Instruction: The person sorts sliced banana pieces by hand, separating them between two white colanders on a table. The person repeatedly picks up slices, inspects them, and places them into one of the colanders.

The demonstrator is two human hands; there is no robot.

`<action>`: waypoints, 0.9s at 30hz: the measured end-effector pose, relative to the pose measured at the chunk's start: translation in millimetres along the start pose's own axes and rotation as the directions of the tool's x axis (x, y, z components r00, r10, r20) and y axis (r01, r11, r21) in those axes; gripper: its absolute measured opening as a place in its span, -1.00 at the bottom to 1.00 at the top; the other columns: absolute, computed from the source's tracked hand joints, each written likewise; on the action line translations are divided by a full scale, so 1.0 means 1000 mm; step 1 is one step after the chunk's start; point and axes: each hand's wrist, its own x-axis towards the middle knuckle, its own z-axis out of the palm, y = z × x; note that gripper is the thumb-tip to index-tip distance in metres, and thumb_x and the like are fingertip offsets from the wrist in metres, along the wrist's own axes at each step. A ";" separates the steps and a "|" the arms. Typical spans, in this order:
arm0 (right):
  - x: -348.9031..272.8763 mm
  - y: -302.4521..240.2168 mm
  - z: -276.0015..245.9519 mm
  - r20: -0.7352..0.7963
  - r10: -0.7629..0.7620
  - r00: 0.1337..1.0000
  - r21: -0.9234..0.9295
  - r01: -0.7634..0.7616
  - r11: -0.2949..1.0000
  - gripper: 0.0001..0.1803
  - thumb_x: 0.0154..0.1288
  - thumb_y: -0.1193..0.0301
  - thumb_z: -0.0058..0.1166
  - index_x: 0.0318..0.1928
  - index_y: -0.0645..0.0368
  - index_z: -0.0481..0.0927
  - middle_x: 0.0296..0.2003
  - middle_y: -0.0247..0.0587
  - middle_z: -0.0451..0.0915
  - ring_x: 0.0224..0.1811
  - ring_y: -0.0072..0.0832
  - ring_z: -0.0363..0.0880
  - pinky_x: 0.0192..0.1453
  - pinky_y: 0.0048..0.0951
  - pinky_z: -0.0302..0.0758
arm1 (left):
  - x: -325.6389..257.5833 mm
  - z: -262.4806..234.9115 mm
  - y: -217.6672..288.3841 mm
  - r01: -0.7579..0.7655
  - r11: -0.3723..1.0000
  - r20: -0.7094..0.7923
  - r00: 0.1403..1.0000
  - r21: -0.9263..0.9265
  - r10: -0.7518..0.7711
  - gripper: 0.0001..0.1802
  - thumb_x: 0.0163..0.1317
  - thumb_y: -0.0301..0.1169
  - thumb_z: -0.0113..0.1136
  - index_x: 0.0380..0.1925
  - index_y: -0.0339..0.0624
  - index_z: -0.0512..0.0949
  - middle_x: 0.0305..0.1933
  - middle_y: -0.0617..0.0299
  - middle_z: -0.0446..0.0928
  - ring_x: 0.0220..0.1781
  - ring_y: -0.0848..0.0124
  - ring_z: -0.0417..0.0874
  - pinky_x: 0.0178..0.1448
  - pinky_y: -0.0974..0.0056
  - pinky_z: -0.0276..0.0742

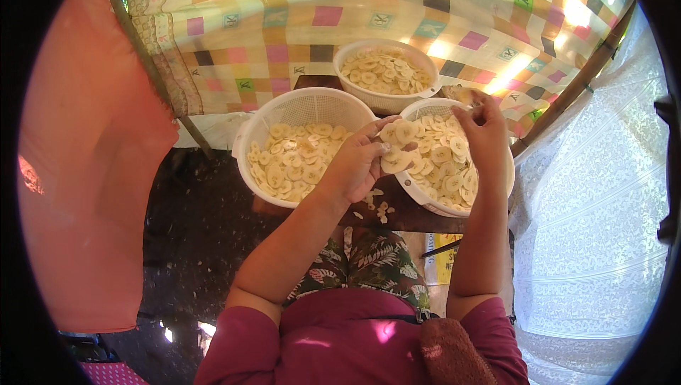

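Several round, pale banana slices (397, 145) are fanned out between the thumb and fingers of my left hand (357, 161), over the gap between two white plastic baskets. My right hand (487, 129) is above the right basket (505, 190), its fingers curled together in a pinch. A blurred yellowish piece (460, 94) shows beside its fingertips; I cannot tell whether they grip it. Heaps of similar slices (441, 154) lie in the right basket. The left basket (243, 165) holds many more slices (291, 168), partly behind my left hand.
A third white basket (345, 89) of slices stands at the back. All three rest on a dark low table (418, 223), with small scraps (383, 210) near its front edge. A checked plastic sheet (340, 23) hangs behind, an orange sheet (92, 172) left, white lacy cloth (589, 229) right.
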 end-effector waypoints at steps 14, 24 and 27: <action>-0.043 -0.017 0.012 0.199 -0.069 0.978 -0.006 0.071 0.997 -0.81 0.23 0.49 0.21 -0.14 0.26 0.65 -0.29 -0.26 0.60 -0.34 -0.55 0.54 -0.19 -0.50 0.47 | 0.006 0.006 0.000 -0.111 0.993 -0.030 0.994 -0.040 0.110 -0.31 0.15 -0.77 -0.28 0.38 -0.36 0.09 0.32 -0.11 0.34 0.34 0.15 0.44 0.40 0.14 0.44; -0.041 -0.016 0.019 0.265 0.017 0.964 0.338 -0.109 0.935 -0.76 0.23 0.51 0.19 -0.09 0.25 0.58 -0.33 -0.33 0.60 -0.32 -0.65 0.53 -0.22 -0.58 0.45 | 0.006 0.002 0.002 -0.218 0.960 -0.017 0.976 -0.177 0.219 -0.27 0.11 -0.79 -0.31 0.39 -0.36 0.03 0.35 -0.13 0.27 0.36 0.14 0.41 0.43 0.13 0.40; -0.041 -0.017 0.018 0.302 -0.002 0.953 0.382 -0.119 0.916 -0.75 0.23 0.52 0.18 -0.07 0.27 0.57 -0.34 -0.36 0.58 -0.32 -0.69 0.51 -0.20 -0.62 0.43 | 0.008 0.005 0.000 -0.221 0.959 0.027 0.973 -0.180 0.229 -0.26 0.11 -0.75 -0.29 0.39 -0.38 0.01 0.37 -0.16 0.25 0.40 0.10 0.36 0.48 0.11 0.33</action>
